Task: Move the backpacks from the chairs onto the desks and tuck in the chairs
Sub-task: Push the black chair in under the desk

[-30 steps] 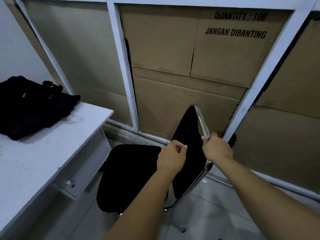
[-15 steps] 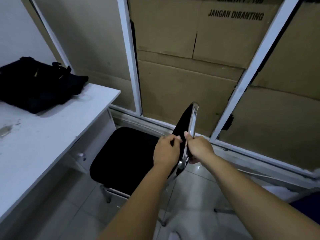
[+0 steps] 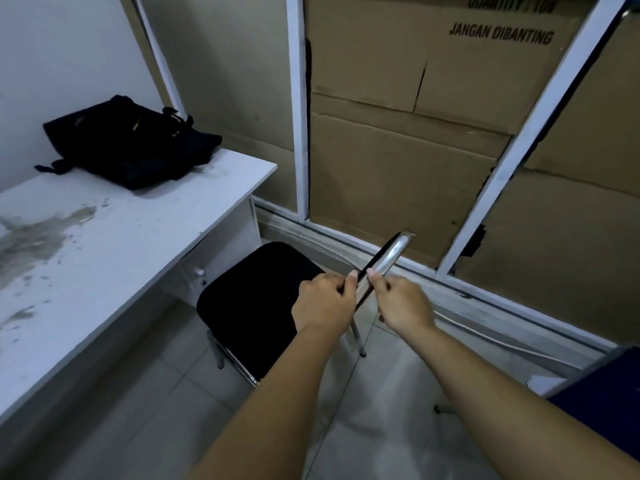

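Upper left, the backpack (image 3: 130,142) already lies on the desk (image 3: 145,233); at centre the chair (image 3: 263,303) stands just short of it, left hand (image 3: 323,304) and right hand (image 3: 401,301) curled around its backrest, apparently to push it under

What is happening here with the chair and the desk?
A person grips the backrest of a black chair with both hands: the left hand on the padded side, the right hand on the metal frame. The seat stands beside the white desk, not yet under it. A black backpack already lies on the desk's far corner. Flattened cardboard covers the wall behind.
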